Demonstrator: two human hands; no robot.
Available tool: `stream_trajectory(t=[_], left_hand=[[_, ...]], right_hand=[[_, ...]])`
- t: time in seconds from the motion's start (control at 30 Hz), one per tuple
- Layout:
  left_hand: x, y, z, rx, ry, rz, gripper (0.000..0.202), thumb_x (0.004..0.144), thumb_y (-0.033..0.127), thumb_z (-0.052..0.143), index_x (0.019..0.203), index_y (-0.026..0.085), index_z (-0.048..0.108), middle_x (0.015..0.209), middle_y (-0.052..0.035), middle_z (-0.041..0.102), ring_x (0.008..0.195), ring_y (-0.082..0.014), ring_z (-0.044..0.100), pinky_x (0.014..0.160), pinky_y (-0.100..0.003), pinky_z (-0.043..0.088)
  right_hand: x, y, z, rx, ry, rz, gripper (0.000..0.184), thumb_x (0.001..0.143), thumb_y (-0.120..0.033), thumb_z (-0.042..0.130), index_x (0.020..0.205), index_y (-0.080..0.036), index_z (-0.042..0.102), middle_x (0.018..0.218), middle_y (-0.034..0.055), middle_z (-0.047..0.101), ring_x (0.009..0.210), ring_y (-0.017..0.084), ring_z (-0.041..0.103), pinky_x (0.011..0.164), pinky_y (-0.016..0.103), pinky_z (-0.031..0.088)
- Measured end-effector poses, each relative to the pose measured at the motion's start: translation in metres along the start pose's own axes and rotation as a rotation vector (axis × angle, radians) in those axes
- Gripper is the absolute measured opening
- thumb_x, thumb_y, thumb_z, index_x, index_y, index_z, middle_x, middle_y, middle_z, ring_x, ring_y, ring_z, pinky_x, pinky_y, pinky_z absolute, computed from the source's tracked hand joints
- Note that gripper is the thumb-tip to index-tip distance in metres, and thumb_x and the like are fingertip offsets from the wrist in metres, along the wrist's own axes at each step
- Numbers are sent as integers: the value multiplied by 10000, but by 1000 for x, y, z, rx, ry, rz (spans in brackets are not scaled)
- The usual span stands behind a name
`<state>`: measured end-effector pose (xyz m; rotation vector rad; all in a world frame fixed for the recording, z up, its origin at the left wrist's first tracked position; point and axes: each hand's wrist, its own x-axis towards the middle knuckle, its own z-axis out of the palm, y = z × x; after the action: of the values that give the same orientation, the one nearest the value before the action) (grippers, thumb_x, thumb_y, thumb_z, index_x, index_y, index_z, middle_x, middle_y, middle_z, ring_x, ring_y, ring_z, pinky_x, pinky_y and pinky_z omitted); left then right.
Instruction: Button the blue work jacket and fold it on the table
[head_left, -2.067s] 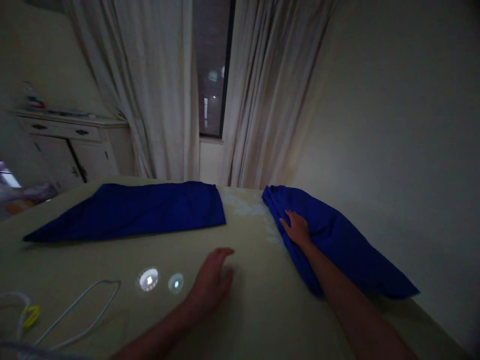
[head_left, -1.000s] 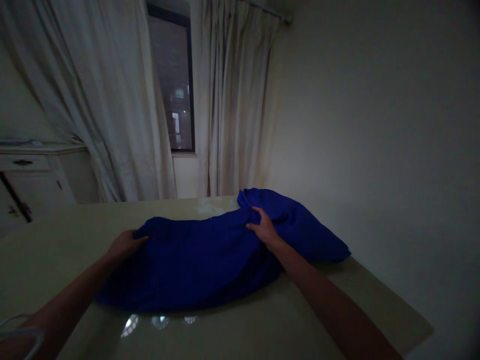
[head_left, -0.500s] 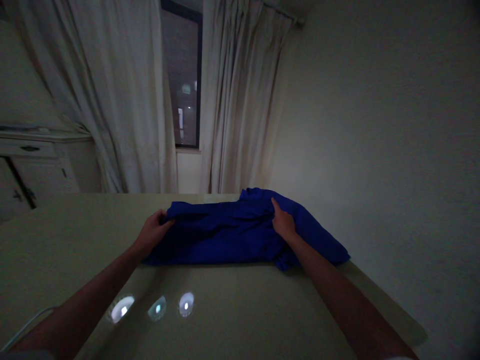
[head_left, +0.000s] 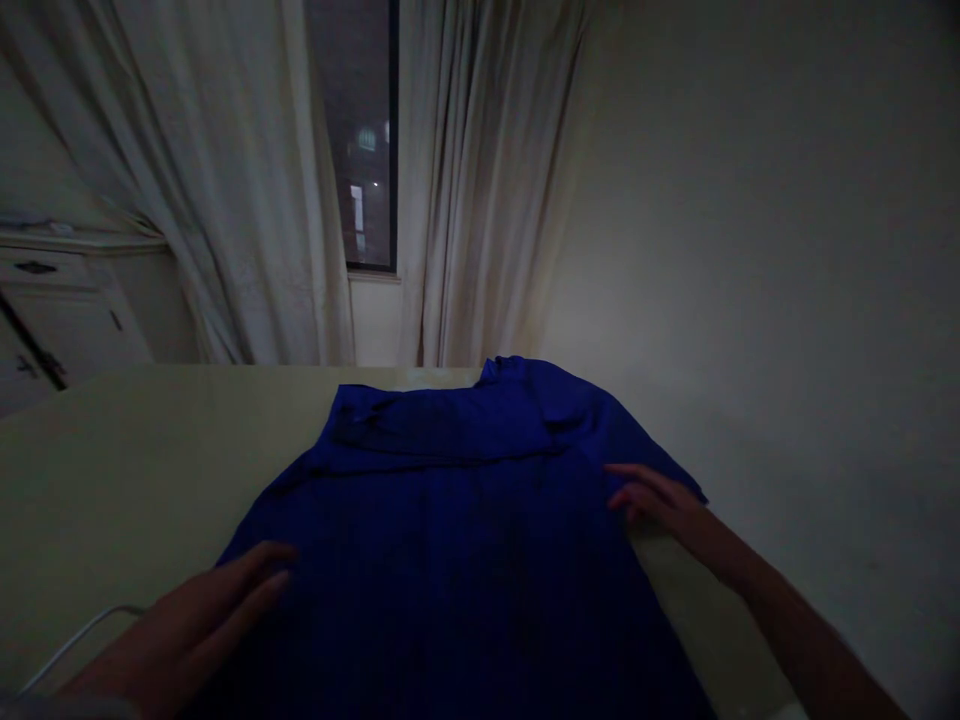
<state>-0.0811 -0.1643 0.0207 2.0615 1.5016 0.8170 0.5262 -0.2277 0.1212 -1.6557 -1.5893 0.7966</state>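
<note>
Cloth (head_left: 442,560), deep blue, on table (head_left: 172,440)

Dim, muted light, wall (head_left: 720,220) palest beside the curtain (head_left: 495,190), cloth (head_left: 450,540) bluest near the table (head_left: 157,440)'s far edge, nearly black closer in, small glints in the window (head_left: 367,170).

The cloth (head_left: 450,570) is lying on the table (head_left: 172,440), stretching from the bottom of the view toward the far edge, its far right part lying near the wall (head_left: 750,250). The left hand (head_left: 217,605) is sitting over the cloth's left side and the right hand (head_left: 652,500) is hovering at its right side; whether either is touching is hard to tell from here. A cord (head_left: 75,640) is curving just left of the left hand. Behind the table, a window (head_left: 367,130) is standing between the left curtain (head_left: 240,180) and the right curtain (head_left: 480,200), while a cabinet (head_left: 75,310) is standing farther left.
</note>
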Motion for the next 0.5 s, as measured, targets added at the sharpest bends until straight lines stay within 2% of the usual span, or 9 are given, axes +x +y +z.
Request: stream_trajectory(t=[0.03, 0.1, 0.17, 0.23, 0.3, 0.37, 0.43, 0.47, 0.5], left_hand=[[16, 16, 10, 53, -89, 55, 376, 893, 632, 582, 1174, 437, 738, 1154, 30, 796, 1038, -302, 752, 971, -452, 605], [53, 51, 36, 131, -184, 156, 416, 967, 554, 526, 1256, 316, 707, 1275, -42, 751, 1161, -283, 710, 1073, -422, 540], [89, 78, 65, 247, -133, 214, 391, 986, 454, 504, 1252, 232, 685, 1276, -103, 729, 1200, -299, 677, 1077, -444, 514], [115, 91, 92, 380, -33, 217, 329, 1013, 344, 454, 1199, 183, 672, 1215, -143, 716, 1163, -302, 665, 1050, -450, 496], [127, 92, 113, 488, 19, 210, 278, 1013, 250, 417, 1115, 169, 662, 1143, -148, 701, 1093, -291, 656, 988, -432, 493], [128, 84, 124, 545, 16, 230, 230, 1002, 210, 422, 1061, 174, 642, 1102, -132, 687, 1049, -277, 642, 943, -411, 481], [125, 76, 127, 558, 12, 240, 178, 1000, 213, 445, 1016, 187, 620, 1072, -111, 676, 1022, -265, 630, 914, -392, 468], [124, 73, 127, 555, 18, 235, 162, 1002, 217, 449, 993, 194, 610, 1055, -102, 670, 1007, -258, 625, 901, -382, 462], [124, 71, 126, 554, 27, 227, 154, 1004, 221, 453, 970, 200, 601, 1035, -95, 664, 991, -252, 621, 888, -375, 456]], right_hand=[[19, -13, 22, -55, 16, -70, 610, 923, -662, 628, 1338, -219, 693, 1043, 123, 782, 894, 288, 731, 890, 472, 577], [62, -39, 76, -127, -13, -238, 502, 944, -612, 633, 1259, -230, 718, 1119, 102, 767, 997, 290, 725, 937, 459, 566], [103, -61, 135, -225, -68, -409, 423, 951, -561, 648, 1232, -254, 728, 1205, 84, 739, 1117, 297, 702, 1011, 465, 544], [138, -76, 191, -251, -83, -457, 337, 930, -529, 699, 1201, -332, 736, 1248, 21, 727, 1233, 305, 658, 1089, 477, 502], [164, -85, 240, -285, -47, -461, 304, 919, -492, 737, 1199, -374, 732, 1281, -8, 715, 1278, 317, 631, 1097, 488, 492], [183, -90, 278, -328, 28, -435, 248, 896, -418, 777, 1131, -342, 754, 1244, 10, 726, 1234, 331, 644, 1046, 487, 509], [197, -94, 304, -331, 94, -411, 95, 878, -290, 778, 970, -270, 769, 1127, 38, 751, 1141, 317, 668, 973, 460, 523], [202, -97, 311, -313, 119, -407, 22, 866, -229, 764, 883, -241, 756, 1052, 44, 757, 1086, 298, 678, 938, 437, 524], [208, -100, 312, -294, 150, -407, 62, 857, -186, 746, 809, -222, 733, 977, 43, 756, 1024, 273, 685, 904, 409, 524]])
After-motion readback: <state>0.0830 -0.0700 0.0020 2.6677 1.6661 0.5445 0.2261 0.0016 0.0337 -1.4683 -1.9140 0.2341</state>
